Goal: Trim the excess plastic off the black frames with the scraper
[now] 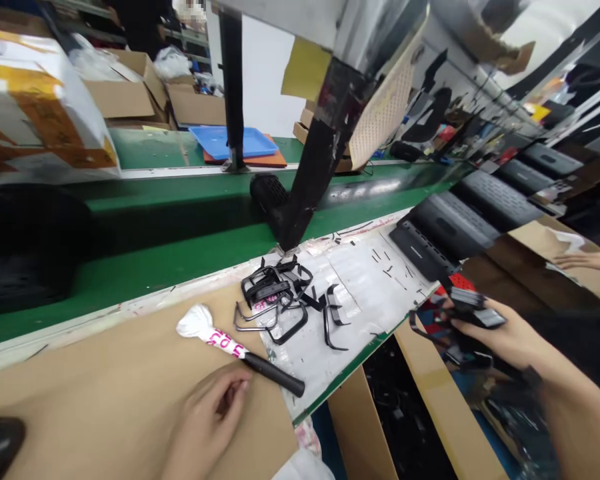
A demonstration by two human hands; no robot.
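My left hand rests on the brown cardboard sheet at the bench's near edge, fingers loosely curled, holding nothing that I can see. Just beyond its fingertips lies a mallet with a white-wrapped head and a black handle. My right hand is off the bench's right side, fingers wrapped round a small black plastic part. A heap of black plastic frames lies on the white sheet past the mallet.
A green conveyor belt runs behind the bench, with a black post rising from it. Black slotted panels line up at the right. Another person's hand rests on cardboard at far right. Cardboard boxes stand behind.
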